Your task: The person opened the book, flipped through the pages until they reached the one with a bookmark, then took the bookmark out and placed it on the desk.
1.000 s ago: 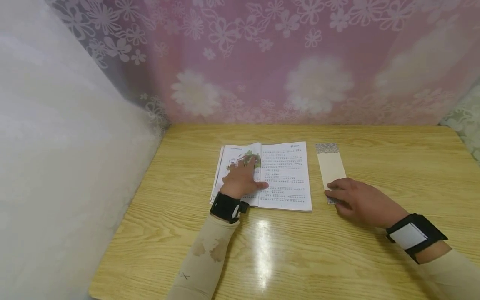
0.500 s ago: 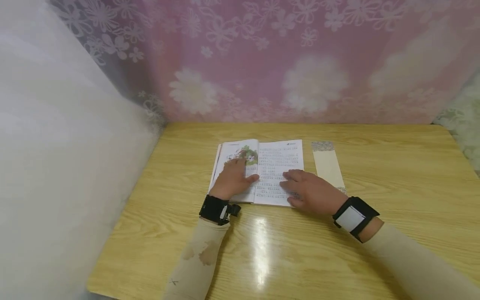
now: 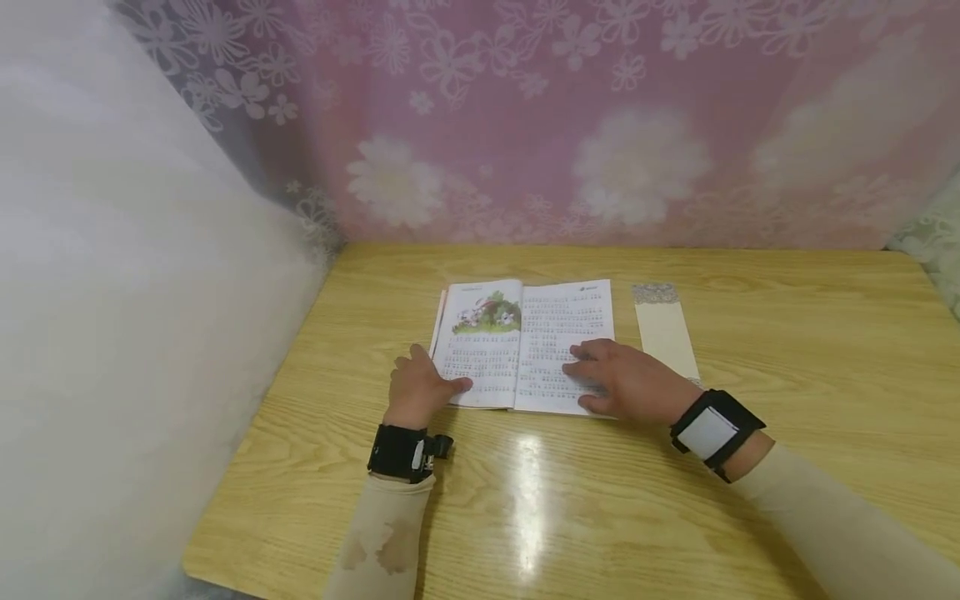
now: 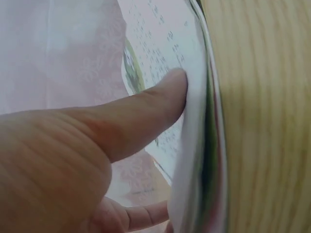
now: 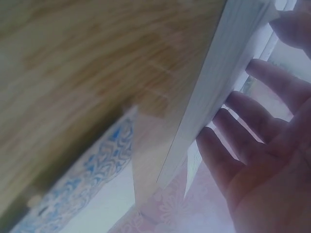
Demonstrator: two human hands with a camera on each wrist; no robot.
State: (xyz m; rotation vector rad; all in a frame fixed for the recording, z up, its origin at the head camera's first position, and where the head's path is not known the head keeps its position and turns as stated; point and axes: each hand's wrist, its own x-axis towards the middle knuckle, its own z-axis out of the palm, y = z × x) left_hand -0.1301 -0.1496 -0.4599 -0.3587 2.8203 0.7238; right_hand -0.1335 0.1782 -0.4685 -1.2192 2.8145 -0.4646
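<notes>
An open book (image 3: pixel 491 367) with printed text and a coloured picture lies on the wooden table. My left hand (image 3: pixel 417 389) is at its lower left corner. The left thumb (image 4: pixel 167 92) lies straight across the left page near the bottom edge, and the other fingers reach along the outer left side. My right hand (image 3: pixel 630 379) rests over the lower right page, fingers spread and loosely bent. In the right wrist view the right fingertips (image 5: pixel 206 136) are right at the book's page edges (image 5: pixel 204 104). A cream paper strip (image 3: pixel 667 333) with patterned ends lies right of the book, its lower part partly hidden.
The wooden table (image 3: pixel 300 500) runs back to a pink floral curtain (image 3: pixel 525 150). A pale wall covering (image 3: pixel 150 292) stands along the left side. Bright glare (image 3: pixel 527 508) shows on the tabletop in front of the book.
My right hand has left the paper strip and come left onto the right page. My left hand has slid from the picture down and left to the book's lower left corner.
</notes>
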